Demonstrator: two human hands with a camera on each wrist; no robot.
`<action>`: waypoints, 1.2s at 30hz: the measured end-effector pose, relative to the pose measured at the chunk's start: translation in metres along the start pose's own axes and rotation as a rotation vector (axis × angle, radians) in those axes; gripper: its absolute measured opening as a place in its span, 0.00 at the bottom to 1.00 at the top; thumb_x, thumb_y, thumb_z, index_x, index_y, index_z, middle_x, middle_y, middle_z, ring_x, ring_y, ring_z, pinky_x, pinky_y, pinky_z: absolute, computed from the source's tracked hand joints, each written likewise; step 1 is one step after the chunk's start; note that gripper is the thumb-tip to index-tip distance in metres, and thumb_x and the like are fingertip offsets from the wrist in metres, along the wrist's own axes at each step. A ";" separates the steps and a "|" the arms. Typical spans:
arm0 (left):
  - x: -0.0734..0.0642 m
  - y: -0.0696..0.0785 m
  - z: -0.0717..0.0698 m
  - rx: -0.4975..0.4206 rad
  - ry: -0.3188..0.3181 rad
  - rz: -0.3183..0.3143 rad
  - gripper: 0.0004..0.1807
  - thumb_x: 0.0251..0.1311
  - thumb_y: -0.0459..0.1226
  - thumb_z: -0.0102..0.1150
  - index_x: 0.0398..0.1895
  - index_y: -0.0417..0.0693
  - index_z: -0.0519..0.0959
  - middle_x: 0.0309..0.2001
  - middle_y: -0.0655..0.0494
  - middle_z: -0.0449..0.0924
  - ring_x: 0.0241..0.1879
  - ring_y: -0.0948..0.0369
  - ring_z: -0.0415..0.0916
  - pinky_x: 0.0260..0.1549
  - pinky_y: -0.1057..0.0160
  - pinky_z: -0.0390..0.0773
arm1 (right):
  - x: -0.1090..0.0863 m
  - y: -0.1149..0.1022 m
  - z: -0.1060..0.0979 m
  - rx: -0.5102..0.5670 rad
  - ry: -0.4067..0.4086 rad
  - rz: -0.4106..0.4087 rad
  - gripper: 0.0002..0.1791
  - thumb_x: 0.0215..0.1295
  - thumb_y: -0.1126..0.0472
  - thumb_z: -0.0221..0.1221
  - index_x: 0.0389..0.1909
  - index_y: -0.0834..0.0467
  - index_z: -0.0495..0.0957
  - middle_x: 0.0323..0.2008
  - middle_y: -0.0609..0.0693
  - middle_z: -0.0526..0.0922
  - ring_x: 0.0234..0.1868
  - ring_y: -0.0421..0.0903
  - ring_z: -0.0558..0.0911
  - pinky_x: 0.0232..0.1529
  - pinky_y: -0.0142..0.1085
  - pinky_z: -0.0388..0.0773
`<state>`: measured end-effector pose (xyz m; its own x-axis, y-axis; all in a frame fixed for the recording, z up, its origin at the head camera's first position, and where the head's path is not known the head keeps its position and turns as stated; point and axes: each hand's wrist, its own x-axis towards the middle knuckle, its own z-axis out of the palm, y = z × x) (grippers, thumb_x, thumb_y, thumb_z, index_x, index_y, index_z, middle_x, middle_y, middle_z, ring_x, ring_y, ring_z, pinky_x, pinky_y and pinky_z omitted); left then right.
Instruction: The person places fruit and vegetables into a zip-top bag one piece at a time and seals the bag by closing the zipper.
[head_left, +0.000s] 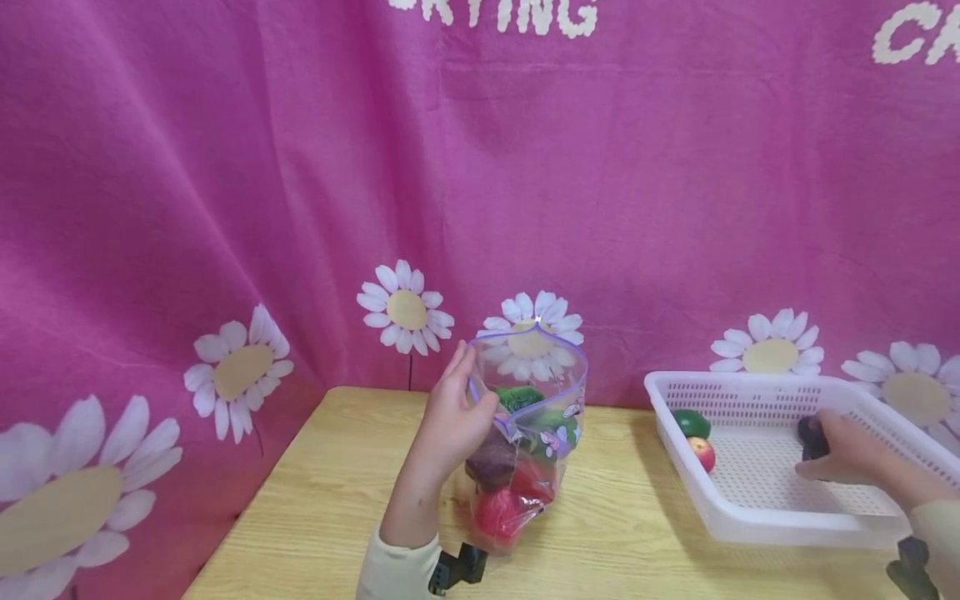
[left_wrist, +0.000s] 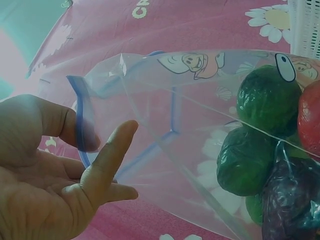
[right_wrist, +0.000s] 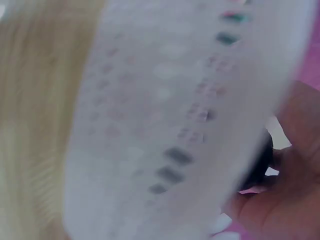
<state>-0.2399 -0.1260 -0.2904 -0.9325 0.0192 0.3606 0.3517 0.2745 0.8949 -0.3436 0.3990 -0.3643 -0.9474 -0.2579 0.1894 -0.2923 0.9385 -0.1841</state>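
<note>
My left hand (head_left: 459, 417) grips the purple-edged rim of a clear zip bag (head_left: 536, 346), whose mouth gapes upward. In the left wrist view the blue zip strip passes between the fingers and thumb. Bulging in the bag are green produce (left_wrist: 267, 100), a dark purple piece (left_wrist: 290, 200) and red pieces (head_left: 501, 515). At the right, my right hand (head_left: 851, 454) reaches into a white plastic basket (head_left: 787, 525), its fingers around a dark, nearly black rounded item (right_wrist: 260, 165). The hand hides most of that item, so I cannot tell its kind.
Against the basket's left wall lie a dark green oval fruit or vegetable (head_left: 692, 423) and a red-yellow apple (head_left: 702, 454). The wooden table (head_left: 300, 500) meets a pink daisy-print cloth (head_left: 637, 208) behind it.
</note>
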 end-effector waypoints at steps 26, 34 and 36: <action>-0.001 0.000 0.002 0.001 0.005 0.013 0.39 0.61 0.28 0.52 0.78 0.33 0.55 0.81 0.41 0.42 0.79 0.47 0.42 0.70 0.48 0.61 | 0.035 -0.247 -0.096 0.320 0.290 -0.339 0.40 0.50 0.68 0.72 0.65 0.63 0.66 0.54 0.69 0.70 0.43 0.59 0.75 0.33 0.33 0.81; 0.000 -0.001 0.003 0.019 -0.006 -0.002 0.39 0.62 0.29 0.53 0.78 0.33 0.55 0.81 0.40 0.43 0.79 0.46 0.43 0.66 0.50 0.69 | 0.034 -0.321 -0.095 0.442 0.207 -0.502 0.41 0.50 0.69 0.72 0.68 0.56 0.69 0.60 0.65 0.69 0.41 0.53 0.81 0.37 0.34 0.85; 0.000 -0.001 0.002 0.014 -0.004 -0.001 0.39 0.63 0.29 0.53 0.78 0.33 0.55 0.81 0.41 0.43 0.79 0.46 0.43 0.69 0.48 0.63 | 0.037 -0.332 -0.090 0.440 0.179 -0.554 0.41 0.50 0.67 0.72 0.68 0.56 0.70 0.59 0.63 0.72 0.40 0.51 0.81 0.36 0.34 0.85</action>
<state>-0.2403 -0.1239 -0.2920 -0.9331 0.0229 0.3589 0.3499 0.2881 0.8914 -0.2696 0.0984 -0.2093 -0.6207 -0.5909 0.5153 -0.7835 0.4923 -0.3793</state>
